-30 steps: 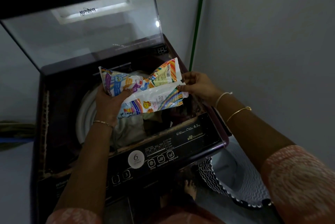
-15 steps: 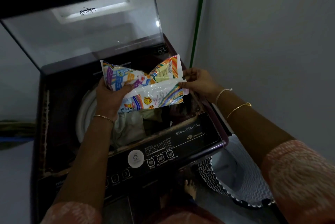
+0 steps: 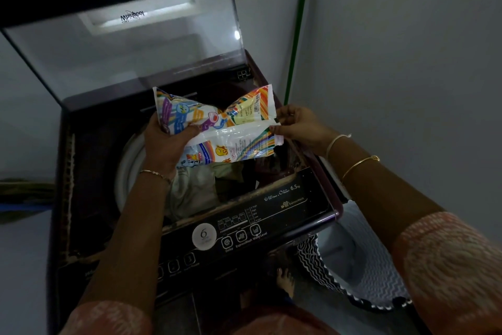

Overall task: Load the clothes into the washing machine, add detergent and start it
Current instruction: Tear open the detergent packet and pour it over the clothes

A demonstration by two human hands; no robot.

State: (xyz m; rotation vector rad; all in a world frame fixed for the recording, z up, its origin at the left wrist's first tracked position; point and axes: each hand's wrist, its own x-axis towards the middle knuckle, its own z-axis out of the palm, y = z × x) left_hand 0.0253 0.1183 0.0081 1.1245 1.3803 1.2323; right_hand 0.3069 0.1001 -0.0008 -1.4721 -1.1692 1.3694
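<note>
Covering the clothes (image 3: pixel 194 192) — detergent packet (image 3: pixel 225 135); basket (image 3: pixel 376 276), perhaps fabric, beside washer (image 3: pixel 288 214).

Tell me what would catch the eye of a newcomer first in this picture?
The bright multicoloured plastic detergent packet stands out in the dim room: the left hand grips its left end and the right hand pinches its right edge. It is above the pale clothes lying in the dark top-loading washing machine, whose clear lid stands raised behind.
</note>
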